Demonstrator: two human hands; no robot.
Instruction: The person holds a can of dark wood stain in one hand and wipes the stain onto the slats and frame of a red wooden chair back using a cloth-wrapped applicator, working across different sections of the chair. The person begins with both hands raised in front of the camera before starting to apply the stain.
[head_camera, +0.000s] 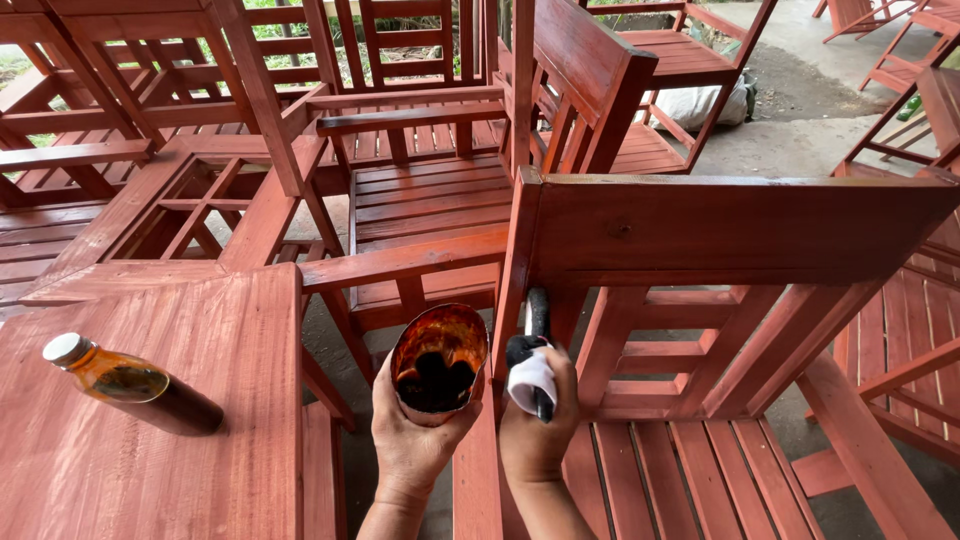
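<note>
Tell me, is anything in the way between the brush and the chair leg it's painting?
Nothing visible is in the way. The right hand holds the brush by its white-wrapped handle, and its tip sits right against the red chair leg. The left hand holds the cup of dark stain just beside it, off to the left.

L hand (412, 440), R hand (533, 440), bare forearms, no sleeves

Red-stained wooden table (200, 400) to my left, a stoppered amber bottle (130, 385) of dark liquid lying on it
</note>
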